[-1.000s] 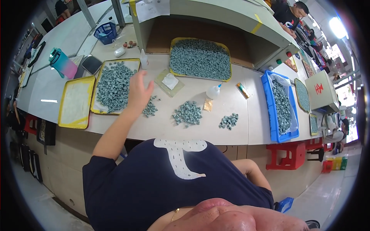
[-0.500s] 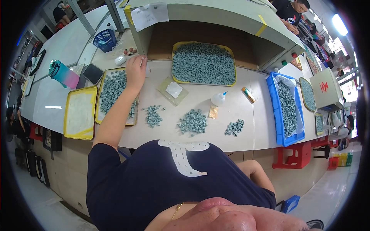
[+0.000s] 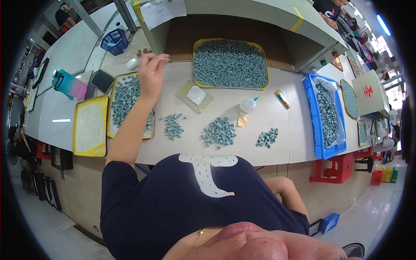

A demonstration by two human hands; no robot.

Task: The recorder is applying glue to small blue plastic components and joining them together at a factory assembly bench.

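My left hand (image 3: 152, 71) is raised over the far left of the table, beyond the tray of grey-green pieces (image 3: 125, 97). Its fingers are bent and drawn together at the tips; anything between them is too small to make out. Close by lie a white rounded case (image 3: 132, 63) and a few small reddish-brown balls (image 3: 144, 51). My right forearm (image 3: 288, 193) drops below the table's edge, and that hand is hidden. Three loose heaps of the small grey-green pieces lie before me: a left heap (image 3: 173, 127), a middle heap (image 3: 219, 132) and a right heap (image 3: 267, 138).
A full yellow-rimmed tray (image 3: 231, 64) sits under the shelf (image 3: 242, 13). Between lie a white disc (image 3: 196, 95), a squeeze bottle (image 3: 248, 105) and a lighter-like tube (image 3: 283, 99). A blue crate (image 3: 318, 125) stands right; an empty tray (image 3: 90, 125), phone (image 3: 103, 82) and water bottle (image 3: 69, 84) left.
The whole view has shifted slightly. My left hand has turned a little, its fingertips now pointing more to the right and bunched. The heaps look the same.
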